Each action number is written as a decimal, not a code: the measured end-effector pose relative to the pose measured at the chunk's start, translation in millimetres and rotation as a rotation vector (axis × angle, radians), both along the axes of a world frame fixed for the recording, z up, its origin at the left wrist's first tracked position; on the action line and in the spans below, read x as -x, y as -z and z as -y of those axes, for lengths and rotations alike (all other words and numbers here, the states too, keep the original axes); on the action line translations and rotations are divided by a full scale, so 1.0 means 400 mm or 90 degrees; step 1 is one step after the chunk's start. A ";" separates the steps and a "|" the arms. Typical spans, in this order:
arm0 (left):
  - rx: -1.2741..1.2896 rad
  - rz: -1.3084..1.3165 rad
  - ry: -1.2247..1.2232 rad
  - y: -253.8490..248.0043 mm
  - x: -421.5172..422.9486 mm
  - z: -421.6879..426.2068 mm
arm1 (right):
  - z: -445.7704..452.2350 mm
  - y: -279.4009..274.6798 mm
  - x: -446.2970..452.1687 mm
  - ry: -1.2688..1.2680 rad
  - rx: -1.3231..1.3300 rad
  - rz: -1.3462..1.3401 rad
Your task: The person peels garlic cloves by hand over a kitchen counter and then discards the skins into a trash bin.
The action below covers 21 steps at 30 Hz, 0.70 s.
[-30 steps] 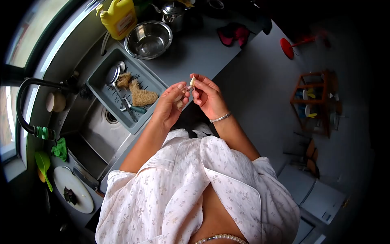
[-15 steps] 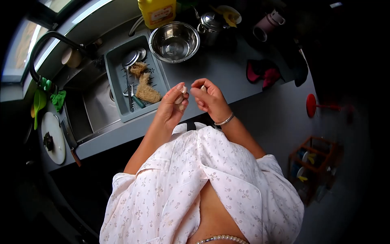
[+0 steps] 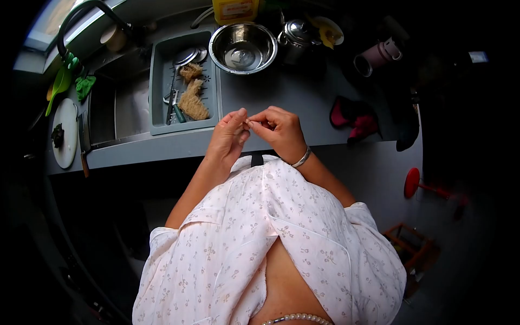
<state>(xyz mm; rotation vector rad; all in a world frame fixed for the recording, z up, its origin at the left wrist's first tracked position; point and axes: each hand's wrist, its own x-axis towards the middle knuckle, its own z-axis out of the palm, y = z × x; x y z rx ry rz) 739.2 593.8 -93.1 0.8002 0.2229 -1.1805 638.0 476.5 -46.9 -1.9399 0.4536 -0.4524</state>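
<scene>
My left hand [image 3: 227, 138] is closed, its thumb and fingertips pinching a small pale garlic clove [image 3: 247, 123]. From the other side my right hand [image 3: 283, 131] meets it, thumb and forefinger pressed together on that same clove. The left palm is turned partly upward, and curled fingers hide most of what lies in it. Both hands are held in front of the counter's front edge, just above my patterned shirt [image 3: 233, 216].
Behind my hands a grey drain tray [image 3: 158, 92] carries scrubbers and utensils. A steel bowl [image 3: 244, 69] and kettle [image 3: 298, 33] stand farther back. At the left, a knife [image 3: 83, 138] lies between the sink [image 3: 131, 108] and a white plate [image 3: 66, 146].
My right hand has moved left, and its fingertips now meet the left hand's. The white cloves seen in the left hand are mostly covered now. The view has shifted slightly.
</scene>
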 end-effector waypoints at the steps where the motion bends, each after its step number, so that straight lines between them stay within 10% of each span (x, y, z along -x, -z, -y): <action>1: -0.003 -0.003 -0.010 0.001 0.006 0.001 | 0.002 0.002 0.002 -0.002 0.002 -0.003; 14: -0.055 0.022 -0.071 0.003 0.034 0.038 | 0.033 0.019 -0.008 0.000 0.056 -0.068; 21: 0.006 -0.043 -0.019 -0.005 0.033 0.035 | 0.066 0.071 -0.008 0.025 -0.353 -0.056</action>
